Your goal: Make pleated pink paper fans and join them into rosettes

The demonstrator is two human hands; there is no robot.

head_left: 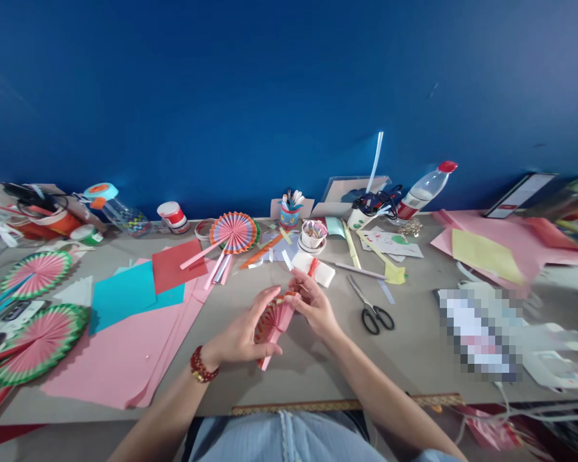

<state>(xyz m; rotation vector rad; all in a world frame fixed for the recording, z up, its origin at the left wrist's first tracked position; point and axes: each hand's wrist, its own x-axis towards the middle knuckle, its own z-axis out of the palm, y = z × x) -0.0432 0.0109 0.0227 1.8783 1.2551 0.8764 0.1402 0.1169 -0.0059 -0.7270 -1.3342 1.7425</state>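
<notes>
Between my hands, just above the table's front half, is a pink pleated paper fan [280, 319], partly spread, with an orange-and-green patterned edge. My left hand [243, 330] curves round its left side, thumb across the lower part. With my right hand [314, 305] I pinch the fan's upper right edge between thumb and fingers. My fingers hide part of the folds. Black-handled scissors [372, 309] lie with blades apart to the right of my right hand. Behind it sits a white packet [324, 273] with a red tie.
Finished round paper fans [235, 232] lie at the back and left. Pink sheets [110, 366] and blue paper [122, 296] spread on the left. A plastic bottle [426, 191] leans at the back right, against the blue wall [289, 96]. A phone [476, 333] lies right.
</notes>
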